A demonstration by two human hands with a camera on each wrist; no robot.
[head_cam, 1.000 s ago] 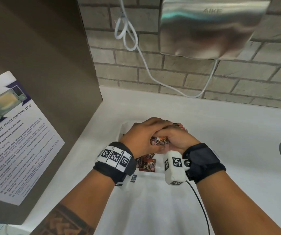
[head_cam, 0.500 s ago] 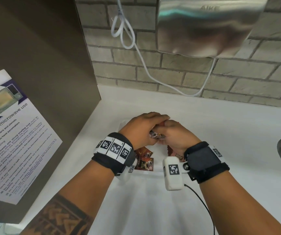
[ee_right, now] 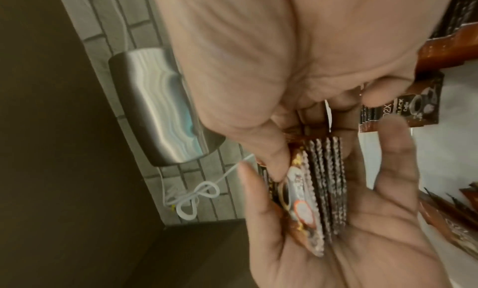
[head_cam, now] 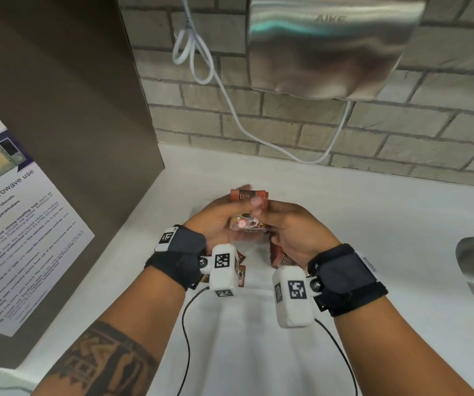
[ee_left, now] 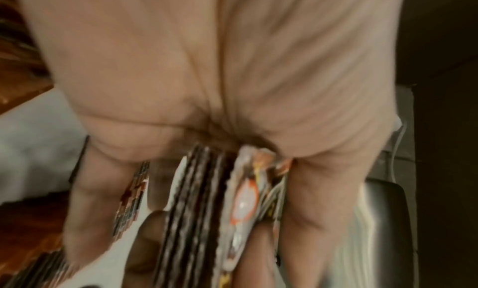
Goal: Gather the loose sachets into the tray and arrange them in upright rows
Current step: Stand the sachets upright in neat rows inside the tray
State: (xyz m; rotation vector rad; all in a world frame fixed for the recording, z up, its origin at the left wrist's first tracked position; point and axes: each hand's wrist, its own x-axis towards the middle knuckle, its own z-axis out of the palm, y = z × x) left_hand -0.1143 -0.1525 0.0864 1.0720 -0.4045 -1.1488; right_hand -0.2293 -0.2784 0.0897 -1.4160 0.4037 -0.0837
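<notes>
Both hands hold a stack of sachets [head_cam: 248,221] edge-on above the tray [head_cam: 255,254]. The left hand [head_cam: 215,221] cups it, fingers curled round one side; the right hand [head_cam: 295,232] pinches the other. More sachets [head_cam: 283,260] lie loose in the tray on the white surface [head_cam: 373,212].

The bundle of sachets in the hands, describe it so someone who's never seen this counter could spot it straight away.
Start at the steel hand dryer on the brick wall and drop to the white counter below it. There the left hand and right hand meet, both gripping the bundle of sachets. Unlike the loose sachets lying flat beneath, it is raised and stacked face to face.
</notes>
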